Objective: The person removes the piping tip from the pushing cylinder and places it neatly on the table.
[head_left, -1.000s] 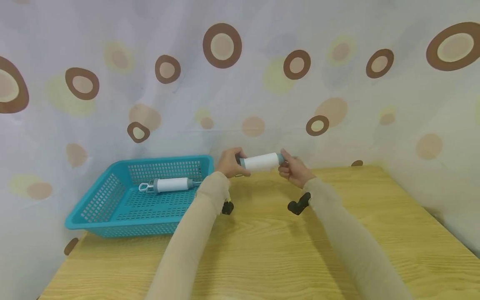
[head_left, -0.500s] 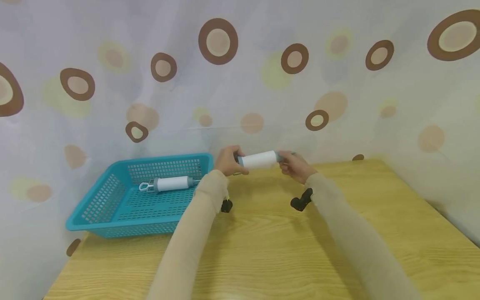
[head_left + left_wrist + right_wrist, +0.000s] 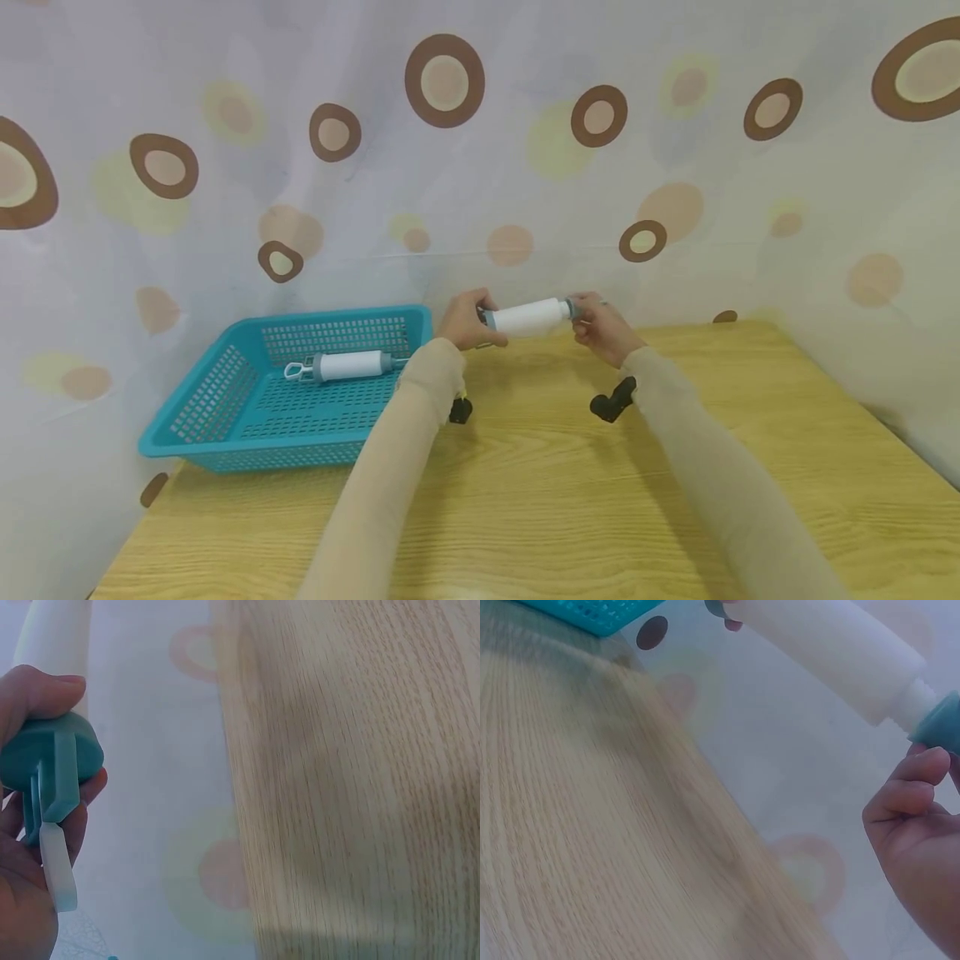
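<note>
A white syringe-like tube with teal ends is held slightly tilted above the back of the table. My left hand grips its left end, and in the left wrist view the thumb lies on the white barrel next to the teal end piece and a white lever-like part. My right hand pinches the teal cap at the other end. A narrower white neck shows between barrel and cap; whether the cap still touches it cannot be told.
A teal perforated basket stands at the left. Inside lies a similar white syringe-like tube with a loop handle and a thin nozzle. The wooden table meets a patterned cloth behind it.
My right hand has shifted slightly right with the teal cap, and the white neck of the tube has come into sight. My left hand keeps its grip.
</note>
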A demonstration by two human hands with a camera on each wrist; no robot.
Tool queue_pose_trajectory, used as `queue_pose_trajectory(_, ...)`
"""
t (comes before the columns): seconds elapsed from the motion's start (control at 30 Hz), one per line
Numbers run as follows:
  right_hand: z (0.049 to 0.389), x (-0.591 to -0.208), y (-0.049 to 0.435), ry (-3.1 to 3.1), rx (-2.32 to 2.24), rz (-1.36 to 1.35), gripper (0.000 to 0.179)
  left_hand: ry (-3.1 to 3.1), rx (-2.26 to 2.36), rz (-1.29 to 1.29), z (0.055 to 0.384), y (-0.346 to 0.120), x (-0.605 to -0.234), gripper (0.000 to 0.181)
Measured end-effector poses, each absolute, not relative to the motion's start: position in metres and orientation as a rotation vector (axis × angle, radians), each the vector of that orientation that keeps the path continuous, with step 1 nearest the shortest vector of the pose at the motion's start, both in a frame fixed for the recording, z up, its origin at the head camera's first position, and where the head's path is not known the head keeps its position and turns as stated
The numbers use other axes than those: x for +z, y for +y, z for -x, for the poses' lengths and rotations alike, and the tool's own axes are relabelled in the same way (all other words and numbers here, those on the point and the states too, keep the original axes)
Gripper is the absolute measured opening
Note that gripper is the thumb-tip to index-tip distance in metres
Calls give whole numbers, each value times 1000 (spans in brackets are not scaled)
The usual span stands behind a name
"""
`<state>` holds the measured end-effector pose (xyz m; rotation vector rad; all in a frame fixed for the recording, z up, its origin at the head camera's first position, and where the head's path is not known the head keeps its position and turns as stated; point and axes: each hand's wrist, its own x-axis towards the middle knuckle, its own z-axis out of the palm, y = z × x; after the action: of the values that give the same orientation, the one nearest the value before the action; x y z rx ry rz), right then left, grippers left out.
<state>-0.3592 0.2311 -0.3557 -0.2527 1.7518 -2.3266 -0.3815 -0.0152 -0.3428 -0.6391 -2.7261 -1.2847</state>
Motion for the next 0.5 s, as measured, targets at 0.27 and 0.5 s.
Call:
queue_pose_trajectory(0.27, 364, -357, 239, 1674, -2396, 224, 7, -2738, -1262, 630, 386, -14, -342, 41)
queue_pose_trajectory(0.5, 364, -355, 241, 1637, -2415, 237, 8, -2787, -1204, 637, 394, -5, -341, 43)
